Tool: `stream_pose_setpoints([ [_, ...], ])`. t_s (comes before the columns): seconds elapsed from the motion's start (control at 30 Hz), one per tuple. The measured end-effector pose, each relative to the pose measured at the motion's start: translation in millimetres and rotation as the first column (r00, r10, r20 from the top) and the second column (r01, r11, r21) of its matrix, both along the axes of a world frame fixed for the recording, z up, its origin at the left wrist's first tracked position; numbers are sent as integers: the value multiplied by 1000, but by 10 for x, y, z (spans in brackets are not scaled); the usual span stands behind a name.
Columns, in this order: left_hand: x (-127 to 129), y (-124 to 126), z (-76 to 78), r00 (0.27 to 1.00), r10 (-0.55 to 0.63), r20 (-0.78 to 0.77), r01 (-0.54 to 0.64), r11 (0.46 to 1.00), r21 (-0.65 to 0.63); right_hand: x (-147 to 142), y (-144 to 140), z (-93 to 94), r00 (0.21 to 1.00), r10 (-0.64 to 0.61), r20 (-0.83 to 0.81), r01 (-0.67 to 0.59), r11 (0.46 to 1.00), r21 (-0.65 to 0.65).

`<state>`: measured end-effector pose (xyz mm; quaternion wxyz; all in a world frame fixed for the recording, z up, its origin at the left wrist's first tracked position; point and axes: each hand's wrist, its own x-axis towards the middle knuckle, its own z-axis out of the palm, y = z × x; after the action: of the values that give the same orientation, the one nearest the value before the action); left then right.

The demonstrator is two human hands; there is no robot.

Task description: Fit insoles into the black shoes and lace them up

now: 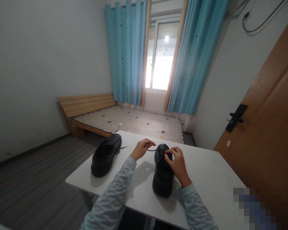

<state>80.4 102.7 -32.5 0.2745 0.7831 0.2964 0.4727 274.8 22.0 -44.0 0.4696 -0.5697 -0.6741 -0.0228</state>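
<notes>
Footwear on the white rectangular surface (206, 172) consists of two black leather lace-up shoes. One black shoe (162, 171) stands upright near the middle of the surface, its toe pointing away from the person and its heel toward the near edge. The left hand (142, 149) is raised just left of this shoe's lacing area; its fingers (149, 142) are curled and pressed together on one end of the thin black shoelace (152, 149), which runs taut from the hand to the top of the shoe. The right hand (178, 165) rests against the right side of the same shoe, thumb and forefinger pinching the lace at the tongue, the remaining fingers folded loosely toward the palm. Both forearms wear pale blue long sleeves (115, 195). The second black shoe (106, 155) stands upright at the far left corner of the surface, well apart from both hands, with a loose lace end trailing from it onto the surface. Beyond the surface lies a low wooden bed (86, 107) with a patterned mattress (134, 123). Blue curtains (126, 51) flank a bright window (161, 60). A brown wooden door (271, 127) with a black handle (235, 117) fills the right side.
</notes>
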Motion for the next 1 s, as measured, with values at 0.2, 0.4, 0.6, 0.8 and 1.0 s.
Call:
stream_pose_setpoints([
  [0.2, 49, -42, -30, 996, -68, -65, 65, 997, -51, 8, 22, -26, 999, 8, 46, -6, 999, -42],
  [0.4, 69, -31, -81, 993, -82, -90, 74, 993, -92, 27, 45, -40, 998, 29, 47, -26, 998, -62],
  [0.6, 73, -45, -94, 984, -76, -163, 75, 997, -13, 44, 92, -93, 999, 36, 1, -36, 996, -81],
  [0.8, 83, -79, -80, 979, -68, -192, 72, 997, 14, 60, 143, -155, 995, 75, -70, -84, 987, -137],
  [1.0, 71, -76, -87, 971, -54, -233, 61, 998, 25, 55, 132, -122, 989, 96, -111, -116, 975, -192],
])
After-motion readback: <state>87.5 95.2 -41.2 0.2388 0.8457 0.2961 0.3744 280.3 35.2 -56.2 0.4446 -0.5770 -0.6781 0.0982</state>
